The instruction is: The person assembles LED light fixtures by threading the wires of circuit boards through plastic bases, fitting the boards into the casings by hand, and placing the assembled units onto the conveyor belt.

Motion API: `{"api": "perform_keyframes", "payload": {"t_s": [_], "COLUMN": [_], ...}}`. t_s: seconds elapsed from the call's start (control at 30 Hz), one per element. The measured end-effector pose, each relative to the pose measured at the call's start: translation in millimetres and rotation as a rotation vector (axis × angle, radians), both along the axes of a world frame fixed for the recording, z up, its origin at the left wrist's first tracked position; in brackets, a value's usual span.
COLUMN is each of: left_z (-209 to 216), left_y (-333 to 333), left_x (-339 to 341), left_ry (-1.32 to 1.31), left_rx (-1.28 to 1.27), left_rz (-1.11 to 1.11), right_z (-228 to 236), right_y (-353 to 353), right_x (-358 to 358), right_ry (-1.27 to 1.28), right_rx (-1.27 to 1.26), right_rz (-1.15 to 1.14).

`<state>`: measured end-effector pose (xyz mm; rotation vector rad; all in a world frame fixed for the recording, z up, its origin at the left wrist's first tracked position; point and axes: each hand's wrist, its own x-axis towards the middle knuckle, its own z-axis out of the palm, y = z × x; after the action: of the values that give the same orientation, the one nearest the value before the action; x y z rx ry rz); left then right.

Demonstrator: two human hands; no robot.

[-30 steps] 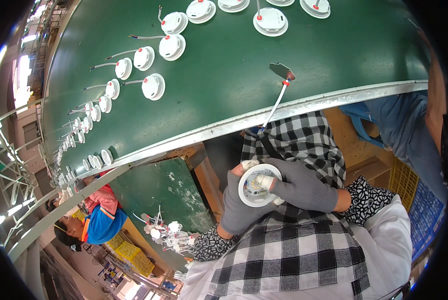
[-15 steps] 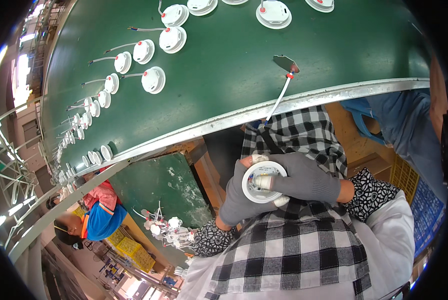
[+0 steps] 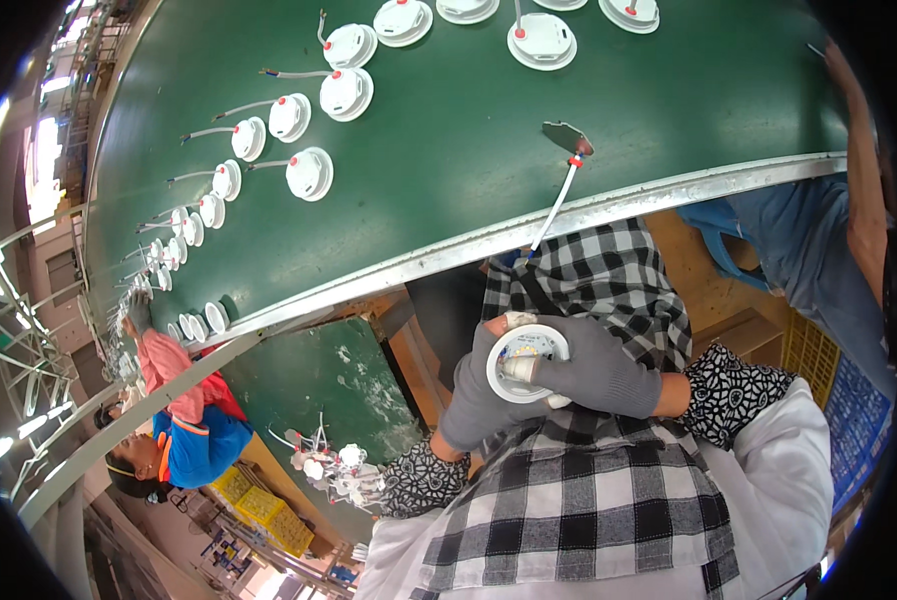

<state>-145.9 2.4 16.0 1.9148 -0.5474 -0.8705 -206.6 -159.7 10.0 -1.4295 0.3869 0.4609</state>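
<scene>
Over my lap I hold a round white downlight housing (image 3: pixel 495 384), its open side turned up. My left hand (image 3: pixel 465 405), in a grey glove with the fingertips taped white, curls around its left and lower side. From the right, my right hand (image 3: pixel 609 372), gloved the same way, grips the rim with its taped thumb pressed inside. Small parts show within the housing, but the thumb partly hides them. Beyond my hands, a small dark plate with a white cable (image 3: pixel 555 212) lies by the edge of the green work surface (image 3: pixel 419 180), its cable overhanging the metal edging.
Several white downlights (image 3: pixel 310 174) with grey leads stand in rows on the green surface. A cluster of white wired parts (image 3: pixel 339 464) lies on a lower green table (image 3: pixel 349 370) at left. A co-worker in blue (image 3: pixel 209 447) reaches in there; another's arm (image 3: pixel 866 190) is at right.
My hands stay around the housing, which has shifted and tilted slightly. The downlights sit a little lower in view. The left co-worker's arm now extends to the green surface; the right co-worker's arm shows more.
</scene>
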Motion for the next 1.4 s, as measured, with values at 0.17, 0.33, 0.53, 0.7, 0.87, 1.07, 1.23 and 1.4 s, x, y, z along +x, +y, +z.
{"api": "perform_keyframes", "payload": {"t_s": [0.17,0.33,0.53,0.7,0.87,1.07,1.23,1.4], "left_z": [-1.4,0.9,4.5,8.7,3.0,12.0,5.4,-10.8], "left_y": [-1.8,0.9,-11.3,-14.2,-10.9,3.1,-45.1,-116.5], "left_x": [-2.2,-3.4,4.3,17.0,25.4,55.5,60.6,71.6], "left_ry": [-0.149,-0.196,-0.143,-0.093,-0.278,-0.347,-0.398,-0.734], "left_rx": [0.012,0.015,0.037,-0.012,-0.096,-0.088,-0.049,-0.019], "left_rz": [0.031,0.015,0.042,0.056,-0.001,0.509,0.348,0.06], "right_z": [0.6,-0.2,-10.2,2.6,19.6,32.7,-26.3,-7.2], "right_y": [-3.5,-0.4,-7.9,-27.8,-48.8,-112.4,-142.9,-136.0], "right_x": [-2.9,-5.4,2.1,20.6,38.8,108.6,187.8,237.6], "right_ry": [-0.124,-0.077,-0.041,-0.013,0.03,-0.789,-1.174,-1.093], "right_rx": [0.007,-0.024,0.081,0.215,0.122,-0.806,-1.498,-1.501], "right_rz": [-0.027,-0.021,-0.02,0.088,0.215,-0.018,0.309,0.261]}}
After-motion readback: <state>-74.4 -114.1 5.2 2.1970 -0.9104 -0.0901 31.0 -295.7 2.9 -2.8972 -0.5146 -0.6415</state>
